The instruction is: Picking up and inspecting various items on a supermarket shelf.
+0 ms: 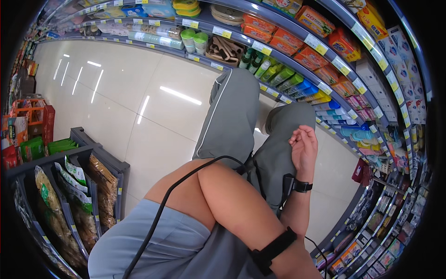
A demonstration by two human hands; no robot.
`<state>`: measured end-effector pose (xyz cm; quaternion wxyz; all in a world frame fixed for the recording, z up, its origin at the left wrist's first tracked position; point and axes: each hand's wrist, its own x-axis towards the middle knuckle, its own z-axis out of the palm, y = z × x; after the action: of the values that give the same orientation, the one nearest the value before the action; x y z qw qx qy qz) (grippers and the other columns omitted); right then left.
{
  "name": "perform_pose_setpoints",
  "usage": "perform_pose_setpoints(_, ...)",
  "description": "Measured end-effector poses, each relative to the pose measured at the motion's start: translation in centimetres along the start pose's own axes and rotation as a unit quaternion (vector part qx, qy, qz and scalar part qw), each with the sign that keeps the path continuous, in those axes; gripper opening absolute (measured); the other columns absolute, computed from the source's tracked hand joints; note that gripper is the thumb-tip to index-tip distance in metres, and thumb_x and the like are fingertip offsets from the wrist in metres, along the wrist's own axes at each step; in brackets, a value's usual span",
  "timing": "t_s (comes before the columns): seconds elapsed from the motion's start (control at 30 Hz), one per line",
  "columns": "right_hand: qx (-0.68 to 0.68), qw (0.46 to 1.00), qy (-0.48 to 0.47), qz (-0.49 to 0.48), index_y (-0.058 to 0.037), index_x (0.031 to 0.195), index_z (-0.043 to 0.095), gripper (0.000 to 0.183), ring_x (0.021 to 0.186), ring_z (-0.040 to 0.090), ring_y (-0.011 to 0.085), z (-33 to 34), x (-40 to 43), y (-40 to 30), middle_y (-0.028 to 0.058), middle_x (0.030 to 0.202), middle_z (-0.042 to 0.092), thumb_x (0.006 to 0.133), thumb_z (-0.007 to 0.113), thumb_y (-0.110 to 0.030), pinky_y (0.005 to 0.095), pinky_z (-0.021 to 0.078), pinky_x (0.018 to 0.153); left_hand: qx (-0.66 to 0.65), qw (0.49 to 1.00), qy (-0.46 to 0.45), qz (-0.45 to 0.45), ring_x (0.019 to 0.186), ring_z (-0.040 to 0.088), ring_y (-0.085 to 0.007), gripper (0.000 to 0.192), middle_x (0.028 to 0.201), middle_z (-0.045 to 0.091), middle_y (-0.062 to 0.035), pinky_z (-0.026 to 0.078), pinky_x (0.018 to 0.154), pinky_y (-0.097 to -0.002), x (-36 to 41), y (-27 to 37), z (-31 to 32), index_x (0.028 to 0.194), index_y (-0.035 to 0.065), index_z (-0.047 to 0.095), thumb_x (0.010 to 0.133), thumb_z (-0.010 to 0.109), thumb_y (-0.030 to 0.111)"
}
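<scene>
My right hand (304, 144) is over my right knee, its fingers loosely curled and nothing visible in it. A black wristband (302, 186) circles that wrist. My left forearm (244, 205) crosses in front of my body to the lower right and wears a black strap (273, 249). The left hand is out of view. Beyond my knees, a store shelf holds green spray bottles (283, 76), blue bottles (302, 89) and orange packs of laundry soap (287, 39). A wooden-handled brush bin (224, 50) stands on the bottom shelf.
Glossy tiles (163, 104) cover the aisle floor. At left stands a dark rack (99, 151) with bagged dry goods (102, 185). More shelves (369, 223) curve along the right. A black cable (167, 197) runs over my left arm.
</scene>
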<state>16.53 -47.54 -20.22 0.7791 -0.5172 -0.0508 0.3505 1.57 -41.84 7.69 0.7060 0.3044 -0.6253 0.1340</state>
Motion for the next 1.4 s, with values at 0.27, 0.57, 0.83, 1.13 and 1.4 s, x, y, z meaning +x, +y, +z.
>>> perform_pose_setpoints(0.27, 0.015, 1.0, -0.005, -0.007, -0.004, 0.125, 0.061, 0.018, 0.088, 0.065, 0.0175, -0.9, -0.4, 0.0, 0.0097, 0.106, 0.069, 0.109, 0.056, -0.012, 0.0338, 0.0537, 0.081, -0.004, 0.987, 0.11, -0.12, 0.087, 0.063, -0.0351, 0.024, 0.086, 0.063, -0.0158, 0.051, 0.078, -0.0446, -1.2, 0.5, -0.7, 0.086, 0.0018, 0.063, 0.095, 0.065, 0.024)
perform_pose_setpoints(0.57, 0.037, 0.999, -0.005, 0.02, -0.0047, 0.125, 0.063, 0.019, 0.09, 0.067, 0.0161, -1.2, 0.1, 0.1, 0.0089, 0.107, 0.07, 0.108, 0.061, -0.013, 0.0321, 0.0546, 0.081, 0.097, 0.968, 0.131, -0.191, 0.078, 0.07, -0.0342, 0.018, 0.087, 0.068, -0.0157, 0.057, 0.064, -0.0417, -6.5, 2.3, -4.5, 0.087, 0.0055, 0.068, 0.095, 0.071, 0.021)
perform_pose_setpoints(0.83, 0.049, 0.999, -0.003, 0.02, -0.0051, 0.124, 0.063, 0.018, 0.09, 0.067, 0.0165, -1.6, 0.0, -0.2, 0.0085, 0.106, 0.07, 0.107, 0.062, -0.012, 0.0323, 0.0545, 0.081, 0.196, 0.837, 0.197, -0.47, 0.069, 0.06, -0.0215, 0.007, 0.086, 0.068, -0.0039, 0.046, 0.066, -0.0345, -15.0, 7.7, -8.6, 0.091, 0.0076, 0.075, 0.087, 0.079, 0.01)
perform_pose_setpoints(1.13, 0.049, 0.998, 0.001, 0.029, -0.0051, 0.122, 0.064, 0.016, 0.09, 0.067, 0.0171, -1.4, 0.3, -0.6, 0.0088, 0.105, 0.069, 0.107, 0.061, -0.012, 0.0336, 0.0547, 0.08, 0.47, 0.526, 0.297, -0.644, 0.072, 0.06, -0.0153, 0.015, 0.091, 0.069, -0.0073, 0.049, 0.067, -0.0295, -21.2, 12.5, -12.3, 0.101, 0.0005, 0.071, 0.089, 0.08, 0.004)
perform_pose_setpoints(1.4, 0.05, 0.999, -0.004, 0.008, -0.0038, 0.125, 0.063, 0.018, 0.086, 0.066, 0.0164, -1.8, -0.6, -0.7, 0.0095, 0.106, 0.07, 0.108, 0.058, -0.01, 0.0323, 0.055, 0.078, 0.555, 0.503, 0.316, -0.582, 0.079, 0.058, -0.0088, 0.012, 0.093, 0.071, 0.0005, 0.045, 0.07, -0.0253, -22.9, 16.4, -17.3, 0.103, 0.0045, 0.071, 0.094, 0.078, 0.009)
